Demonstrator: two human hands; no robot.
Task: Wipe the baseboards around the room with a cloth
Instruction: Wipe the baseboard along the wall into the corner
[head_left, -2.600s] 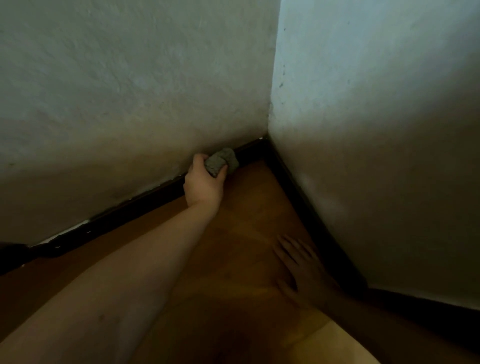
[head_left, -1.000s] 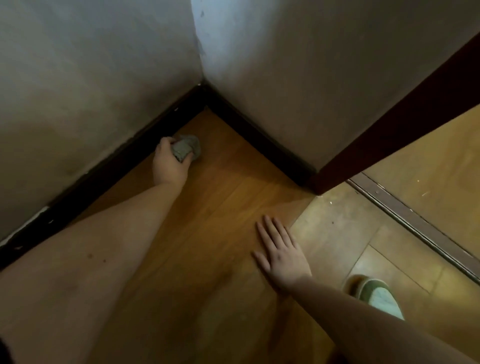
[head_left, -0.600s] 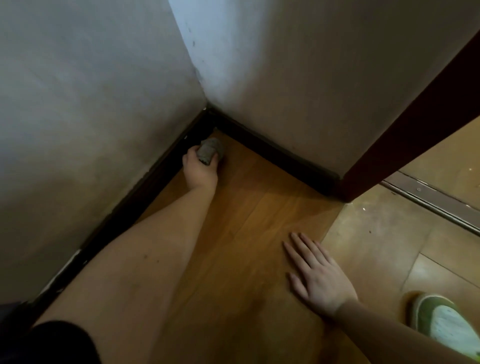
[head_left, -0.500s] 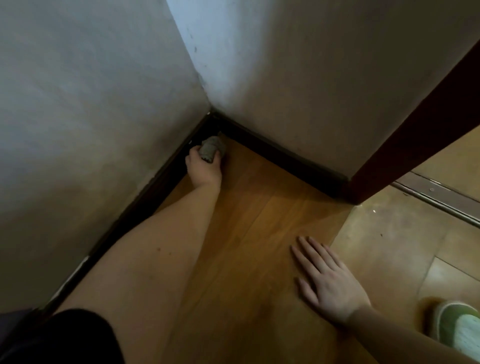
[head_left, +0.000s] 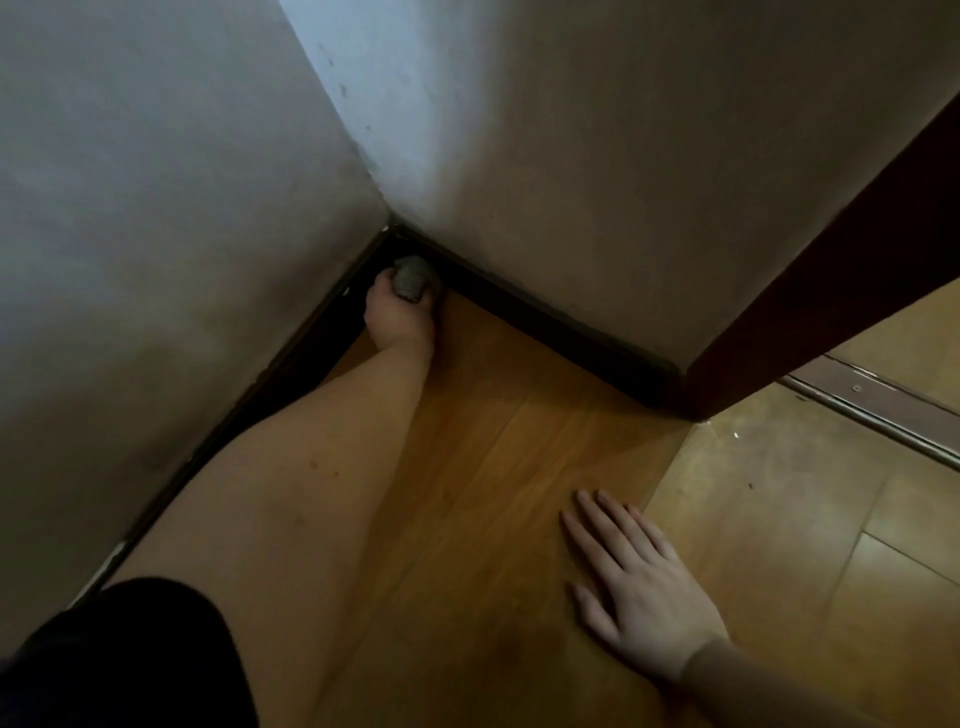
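Observation:
A bunched grey cloth (head_left: 411, 280) is pressed into the room's corner, where two dark baseboards meet. My left hand (head_left: 397, 314) grips the cloth, arm stretched along the left wall. One baseboard (head_left: 291, 364) runs along the left wall; the other baseboard (head_left: 550, 325) runs right to the door frame. My right hand (head_left: 636, 582) lies flat on the wooden floor, fingers straight and spread, holding nothing.
White walls (head_left: 182, 182) close the corner on two sides. A dark red door frame (head_left: 810, 291) stands at the right, with a metal threshold strip (head_left: 878, 410) and paler flooring (head_left: 779, 499) beyond it.
My left hand has pushed the cloth forward along the left baseboard into the corner. My right hand stays flat on the floor. The slipper at lower right has left the view.

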